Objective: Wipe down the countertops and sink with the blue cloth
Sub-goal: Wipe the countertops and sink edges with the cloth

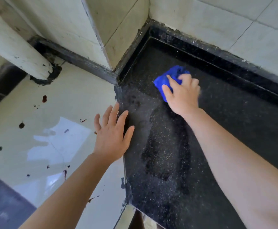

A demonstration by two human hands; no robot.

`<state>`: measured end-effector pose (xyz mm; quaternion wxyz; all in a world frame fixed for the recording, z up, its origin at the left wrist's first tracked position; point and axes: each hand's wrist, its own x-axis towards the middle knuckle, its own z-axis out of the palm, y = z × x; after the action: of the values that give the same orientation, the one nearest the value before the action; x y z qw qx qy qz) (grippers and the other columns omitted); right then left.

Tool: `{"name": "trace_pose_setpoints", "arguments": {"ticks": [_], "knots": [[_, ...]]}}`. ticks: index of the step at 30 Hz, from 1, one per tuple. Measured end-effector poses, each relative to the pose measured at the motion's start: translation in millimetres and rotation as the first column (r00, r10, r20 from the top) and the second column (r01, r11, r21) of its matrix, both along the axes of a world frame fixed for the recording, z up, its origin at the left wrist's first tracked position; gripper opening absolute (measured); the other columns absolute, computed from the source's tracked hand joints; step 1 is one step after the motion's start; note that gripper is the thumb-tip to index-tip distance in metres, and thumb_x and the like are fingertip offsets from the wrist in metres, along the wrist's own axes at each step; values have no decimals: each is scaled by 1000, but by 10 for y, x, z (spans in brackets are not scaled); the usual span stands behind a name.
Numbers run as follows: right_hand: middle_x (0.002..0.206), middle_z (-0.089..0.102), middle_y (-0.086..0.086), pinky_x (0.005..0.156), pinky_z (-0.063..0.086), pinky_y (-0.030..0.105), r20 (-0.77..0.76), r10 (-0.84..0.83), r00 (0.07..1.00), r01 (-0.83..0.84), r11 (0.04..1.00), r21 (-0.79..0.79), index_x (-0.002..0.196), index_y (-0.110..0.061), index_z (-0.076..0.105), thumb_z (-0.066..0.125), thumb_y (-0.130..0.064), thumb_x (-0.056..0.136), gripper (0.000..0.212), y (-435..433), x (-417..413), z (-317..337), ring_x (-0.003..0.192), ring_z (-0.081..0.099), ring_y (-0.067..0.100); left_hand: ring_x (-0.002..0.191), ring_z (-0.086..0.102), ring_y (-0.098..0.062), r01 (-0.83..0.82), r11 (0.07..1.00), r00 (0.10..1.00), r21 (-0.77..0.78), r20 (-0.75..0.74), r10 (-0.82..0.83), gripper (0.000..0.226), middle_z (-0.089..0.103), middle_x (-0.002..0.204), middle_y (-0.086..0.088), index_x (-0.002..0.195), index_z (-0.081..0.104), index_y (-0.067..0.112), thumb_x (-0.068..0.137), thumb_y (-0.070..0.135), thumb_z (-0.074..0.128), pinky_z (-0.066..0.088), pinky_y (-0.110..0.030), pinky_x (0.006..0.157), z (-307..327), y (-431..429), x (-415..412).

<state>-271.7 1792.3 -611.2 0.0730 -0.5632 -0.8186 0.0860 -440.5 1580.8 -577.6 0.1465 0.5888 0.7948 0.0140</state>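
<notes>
The right hand (pixel 182 95) grips the bunched cloth (pixel 164 81) and presses it on the black counter (pixel 234 129), its fingers curled over the wad, which pokes out ahead and to the left of the knuckles, toward the back corner. The left hand (pixel 112 138) lies open with fingers spread at the counter's left edge, holding nothing, well apart from the cloth. Any further stroke into that corner likely belongs to the right.

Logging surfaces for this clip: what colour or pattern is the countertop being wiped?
The countertop is black with fine pale speckles; head view.
</notes>
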Motion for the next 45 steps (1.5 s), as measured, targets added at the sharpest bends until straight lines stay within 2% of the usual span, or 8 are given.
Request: {"name": "trace_pose_setpoints", "arguments": {"ticks": [6, 16, 20, 25, 29, 33, 37, 45], "knots": [[125, 45, 6, 91, 35, 44, -11, 275, 961, -275, 961, 10, 139, -31, 53, 40, -55, 98, 49, -587, -1063, 16, 106, 41, 34, 128, 44, -34, -128, 990, 991, 66, -42, 131, 52, 45, 143, -11, 137, 50, 16, 97, 47, 41, 33, -49, 104, -24, -876, 38], [111, 41, -3, 103, 26, 42, -33, 583, 812, -584, 811, -33, 139, -47, 52, 44, -71, 90, 55, -1050, 338, 67, 102, 43, 23, 129, 41, -37, -241, 970, 970, -8, -3, 241, 54, 44, 143, -12, 137, 49, 20, 92, 50, 47, 33, -52, 106, -124, -1161, 351], [122, 45, 5, 105, 27, 46, -54, 198, 979, -198, 980, 17, 137, -46, 53, 51, -70, 87, 55, -324, 59, -60, 109, 43, 34, 137, 32, -35, -224, 972, 974, -74, -42, 221, 56, 37, 150, -11, 145, 40, 23, 97, 53, 39, 29, -53, 111, -135, -1175, 342], [130, 45, 12, 101, 32, 48, -44, -169, 985, 168, 985, -26, 143, -34, 51, 45, -63, 91, 60, -136, -552, -28, 114, 43, 40, 140, 26, -35, -241, 967, 970, -80, -33, 239, 55, 34, 151, -11, 145, 35, 25, 97, 52, 37, 25, -53, 113, -142, -1159, 372], [110, 50, 8, 89, 39, 46, -80, 251, 965, -250, 968, 27, 134, -34, 60, 51, -59, 87, 54, -983, -415, 54, 96, 45, 33, 139, 28, -36, -259, 965, 966, -41, -7, 259, 55, 36, 149, -11, 144, 39, 23, 96, 51, 39, 25, -52, 113, -160, -1167, 385], [98, 48, 3, 89, 38, 43, -183, 628, 756, -643, 765, -29, 123, -32, 69, 63, -50, 80, 47, -1703, 309, 116, 90, 45, 27, 135, 32, -37, -244, 970, 970, -3, -4, 244, 51, 37, 144, -10, 141, 41, 21, 97, 46, 38, 29, -53, 108, -172, -1171, 381], [94, 50, 1, 89, 38, 38, -197, 762, 617, -777, 629, 2, 120, -31, 71, 65, -49, 80, 44, -1530, 537, 87, 85, 46, 22, 137, 29, -38, -250, 968, 968, -26, -8, 250, 49, 34, 145, -11, 142, 37, 23, 98, 44, 36, 26, -54, 108, -194, -1174, 383], [125, 47, 6, 97, 35, 43, -85, 200, 976, -203, 979, -25, 134, -38, 58, 50, -56, 89, 49, -359, -806, 39, 112, 44, 33, 135, 27, -40, -271, 959, 962, -87, -55, 267, 48, 28, 149, -11, 143, 31, 25, 99, 45, 28, 28, -56, 108, -143, -1132, 424]]}}
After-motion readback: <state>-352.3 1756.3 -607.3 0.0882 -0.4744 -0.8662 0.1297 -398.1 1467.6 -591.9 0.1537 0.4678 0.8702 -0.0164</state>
